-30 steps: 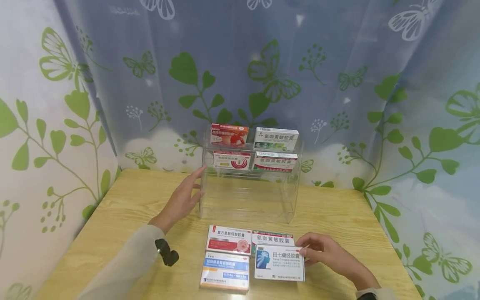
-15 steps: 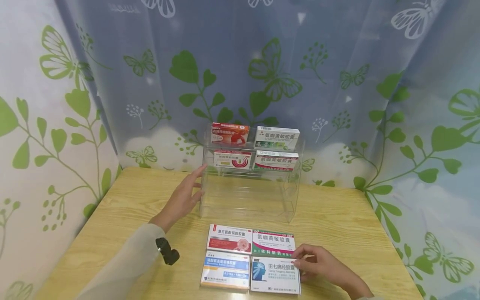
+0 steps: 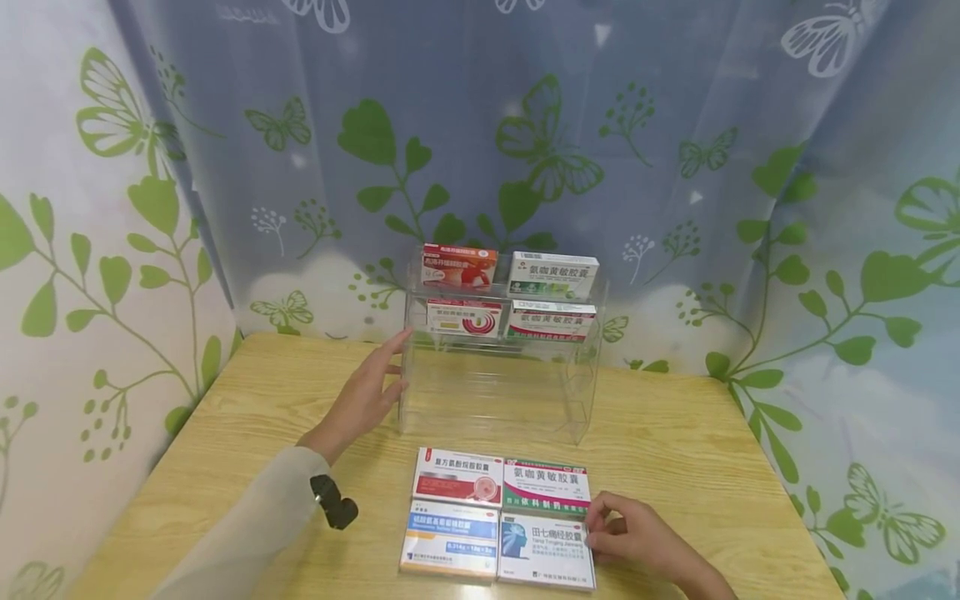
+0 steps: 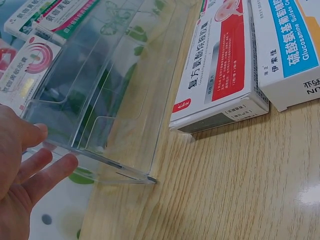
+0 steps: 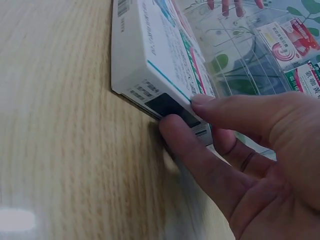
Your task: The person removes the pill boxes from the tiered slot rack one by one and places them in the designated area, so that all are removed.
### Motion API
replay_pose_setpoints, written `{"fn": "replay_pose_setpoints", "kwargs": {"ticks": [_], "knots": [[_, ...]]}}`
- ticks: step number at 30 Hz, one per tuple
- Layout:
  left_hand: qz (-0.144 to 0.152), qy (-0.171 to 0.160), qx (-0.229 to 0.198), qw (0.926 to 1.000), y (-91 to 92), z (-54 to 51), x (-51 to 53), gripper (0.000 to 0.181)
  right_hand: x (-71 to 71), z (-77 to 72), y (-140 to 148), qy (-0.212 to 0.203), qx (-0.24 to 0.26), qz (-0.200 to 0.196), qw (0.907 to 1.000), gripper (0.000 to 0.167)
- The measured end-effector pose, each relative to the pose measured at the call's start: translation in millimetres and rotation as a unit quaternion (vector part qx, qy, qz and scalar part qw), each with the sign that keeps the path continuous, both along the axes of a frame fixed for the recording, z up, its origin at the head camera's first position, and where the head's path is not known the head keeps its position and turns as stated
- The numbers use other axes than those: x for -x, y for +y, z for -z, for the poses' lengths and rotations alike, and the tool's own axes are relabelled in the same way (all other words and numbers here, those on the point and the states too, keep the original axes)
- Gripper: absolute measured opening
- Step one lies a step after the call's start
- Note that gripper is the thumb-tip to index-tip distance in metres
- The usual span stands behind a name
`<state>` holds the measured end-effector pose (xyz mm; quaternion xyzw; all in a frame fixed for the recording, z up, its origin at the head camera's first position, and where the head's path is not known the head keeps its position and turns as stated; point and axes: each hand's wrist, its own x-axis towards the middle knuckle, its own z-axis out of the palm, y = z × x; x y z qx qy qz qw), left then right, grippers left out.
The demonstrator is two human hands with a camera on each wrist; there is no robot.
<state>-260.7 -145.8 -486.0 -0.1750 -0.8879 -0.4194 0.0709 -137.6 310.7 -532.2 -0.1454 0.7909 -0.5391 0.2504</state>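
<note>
Your right hand (image 3: 637, 533) is at 3 o'clock of the Tianqi Tongjing capsule box (image 3: 551, 557), its fingers loosely bent and the tips resting against that end without wrapping round it. This box lies flat on the wood-grain table (image 3: 273, 392), at 4 o'clock in a two-by-two block of cartons. At 2 o'clock lies the magenta-and-green Ankahuangmin capsule box (image 3: 546, 487), at 10 the red-and-white Fufang Anfenwanan capsule box (image 3: 456, 477), and at 8 the blue-and-white glucosamine sulfate capsule box (image 3: 450, 540).

Beyond them, at 12 o'clock, stands a clear tiered display rack (image 3: 495, 408). Your left hand (image 3: 365, 398) has its fingers extended and spread, tips at the rack's 9 o'clock side, gripping nothing. Four cartons stand in the upper tiers: an orange-red ibuprofen capsule box (image 3: 459, 268) at 10 o'clock, a white-and-green carton (image 3: 552, 277) at 2, a magenta-banded carton (image 3: 551, 323) at 4, and a red-ringed carton (image 3: 463, 320) at 8. A butterfly-print curtain (image 3: 450, 83) hangs behind.
</note>
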Motion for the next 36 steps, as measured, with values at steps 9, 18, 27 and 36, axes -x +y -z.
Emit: {"fn": "replay_pose_setpoints", "kwargs": {"ticks": [9, 18, 27, 36], "knots": [[0.0, -0.003, 0.002, 1.0, 0.2, -0.7, -0.5, 0.086, -1.3, 1.9, -3, 0.003, -0.019, 0.02, 0.9996, 0.014], [0.002, 0.002, -0.001, 1.0, 0.5, -1.0, -0.4, 0.085, 28.3, -41.3, 14, 0.097, -0.044, 0.066, 0.9922, 0.032], [0.006, 0.007, -0.002, 1.0, -0.5, 0.4, 0.4, 0.086, 80.1, -94.7, 3, 0.29, -0.182, 0.143, 0.9286, 0.026], [0.002, 0.01, -0.001, 1.0, -1.0, 1.1, 0.5, 0.087, 130.1, -127.6, -30, 0.365, -0.186, 0.141, 0.9015, 0.039]]}}
